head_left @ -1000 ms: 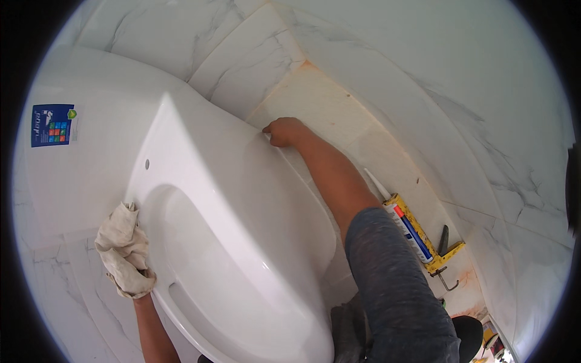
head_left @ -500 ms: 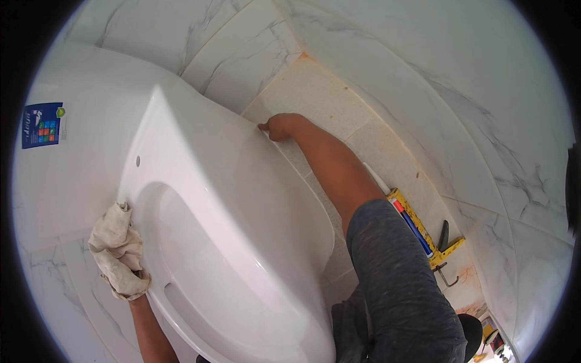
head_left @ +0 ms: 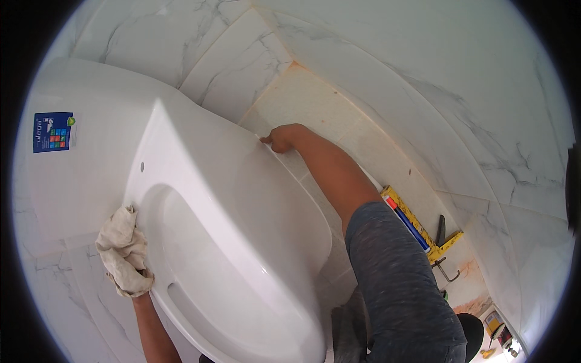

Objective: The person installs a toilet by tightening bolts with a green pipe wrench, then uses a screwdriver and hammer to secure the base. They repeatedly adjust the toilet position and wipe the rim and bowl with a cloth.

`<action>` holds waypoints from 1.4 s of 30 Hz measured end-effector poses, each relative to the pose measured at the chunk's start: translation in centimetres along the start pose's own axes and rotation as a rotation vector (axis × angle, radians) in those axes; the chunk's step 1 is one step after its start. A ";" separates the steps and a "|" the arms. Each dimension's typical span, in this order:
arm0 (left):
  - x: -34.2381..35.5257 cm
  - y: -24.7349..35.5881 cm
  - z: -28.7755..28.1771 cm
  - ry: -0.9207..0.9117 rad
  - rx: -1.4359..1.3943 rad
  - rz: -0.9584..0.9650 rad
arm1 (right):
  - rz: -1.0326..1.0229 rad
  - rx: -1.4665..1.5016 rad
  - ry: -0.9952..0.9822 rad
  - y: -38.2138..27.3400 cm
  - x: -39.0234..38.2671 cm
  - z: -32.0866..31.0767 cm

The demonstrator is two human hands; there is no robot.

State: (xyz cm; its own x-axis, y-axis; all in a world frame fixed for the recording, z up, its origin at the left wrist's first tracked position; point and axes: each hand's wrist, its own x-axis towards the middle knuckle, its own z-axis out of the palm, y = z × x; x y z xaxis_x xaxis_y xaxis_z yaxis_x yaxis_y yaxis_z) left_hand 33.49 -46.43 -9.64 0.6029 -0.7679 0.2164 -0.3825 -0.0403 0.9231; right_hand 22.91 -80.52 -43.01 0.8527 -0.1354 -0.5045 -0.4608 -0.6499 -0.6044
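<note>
A white ceramic fixture (head_left: 227, 224) with a hollow bowl, like a bidet or basin, fills the left and middle. My left hand, hidden under a crumpled beige cloth (head_left: 123, 251), rests with it against the bowl's left outer rim. My right hand (head_left: 282, 138) reaches down to the floor behind the fixture's far side. Its index finger points out and touches the base edge where the fixture meets the floor; the other fingers are curled in, with nothing seen in them. A thin pale line runs along that edge. Right of my right forearm lies a yellow caulking gun (head_left: 437, 249) with a blue and red tube (head_left: 407, 222).
Marbled wall tiles (head_left: 236, 66) meet the beige tiled floor (head_left: 315, 100) in a corner beyond my right hand. A blue sticker (head_left: 53, 132) is on the white surface at far left. A yellow container (head_left: 494, 319) and other small items stand at lower right.
The view has shifted slightly. My right fingertip stays at the base edge, in almost the same spot. The left hand and cloth keep their place at the rim.
</note>
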 end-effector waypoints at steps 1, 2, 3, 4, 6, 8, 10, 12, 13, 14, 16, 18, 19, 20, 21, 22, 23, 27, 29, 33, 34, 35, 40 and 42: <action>-0.1 0.1 0.2 0.005 0.002 0.004 | 0.001 -0.002 -0.002 0.0 -0.2 0.1; 0.0 0.2 0.4 0.011 0.004 0.007 | 0.001 0.004 -0.002 0.0 -0.4 0.1; -0.1 0.2 0.6 0.016 0.003 0.008 | 0.000 0.000 -0.004 -0.1 -0.6 0.2; -0.1 0.2 0.7 0.017 0.006 0.007 | -0.002 -0.004 -0.007 0.0 -0.7 0.3; -0.2 0.3 0.9 0.019 0.007 0.006 | -0.009 0.011 -0.003 0.3 -1.0 0.5; -0.2 0.4 1.0 0.024 0.007 0.006 | -0.019 0.019 -0.005 0.5 -1.3 0.7; -0.1 0.6 1.1 0.025 0.008 0.008 | -0.026 0.014 -0.014 0.8 -1.5 1.0; -0.1 0.8 1.1 0.023 0.004 0.013 | -0.013 0.075 0.006 0.9 -1.5 1.5; 0.0 0.8 1.1 0.023 0.000 0.013 | -0.005 0.102 0.016 1.0 -1.5 1.7; 0.0 0.9 1.2 0.025 -0.005 0.015 | 0.012 0.115 0.027 1.1 -1.5 2.0; 0.0 0.9 1.2 0.029 -0.010 0.019 | 0.039 0.153 0.049 1.3 -1.3 2.6; 0.1 0.9 1.3 0.027 -0.015 0.017 | 0.038 0.164 0.033 1.6 -1.2 3.1; 0.0 0.9 1.4 0.027 -0.016 0.017 | 0.035 0.173 0.026 1.7 -1.2 3.3; 0.0 1.0 1.5 0.033 -0.017 0.020 | 0.036 0.176 0.024 1.8 -1.3 3.5; 0.0 1.0 1.6 0.031 -0.022 0.012 | 0.035 0.177 0.024 1.8 -1.4 3.7; 0.0 1.2 1.6 0.032 -0.024 0.015 | 0.034 0.177 0.025 1.8 -1.5 3.7; -0.1 1.3 1.7 0.030 -0.025 0.010 | 0.035 0.177 0.034 1.7 -1.8 3.8; -0.2 1.6 1.7 0.028 -0.029 0.009 | 0.079 0.206 0.061 1.7 -2.8 4.3; -0.3 1.6 1.6 0.029 -0.027 0.010 | 0.053 0.207 0.069 1.9 -3.2 4.5; -0.3 1.6 1.6 0.029 -0.031 0.007 | -0.056 0.182 0.133 2.2 -4.0 4.9; -0.3 1.7 1.7 0.029 -0.036 0.002 | -0.039 0.175 0.148 2.1 -4.6 4.9; -0.2 1.8 1.9 0.033 -0.039 0.002 | -0.057 0.252 0.186 2.0 -5.3 5.0; -0.3 1.1 1.4 0.056 -0.144 -0.050 | -0.010 0.604 0.225 3.1 -12.5 6.5; -0.3 -0.4 -0.5 -0.045 -0.178 -0.031 | 0.124 0.583 0.115 2.6 -15.5 8.4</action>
State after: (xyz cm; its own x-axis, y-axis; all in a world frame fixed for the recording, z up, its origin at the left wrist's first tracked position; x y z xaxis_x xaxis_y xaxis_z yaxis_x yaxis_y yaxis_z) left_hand 33.79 -45.87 -9.90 0.5792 -0.7960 0.1757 -0.2313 0.0462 0.9718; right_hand 6.41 -73.81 -41.91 0.7899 -0.2854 -0.5428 -0.5898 -0.1111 -0.7999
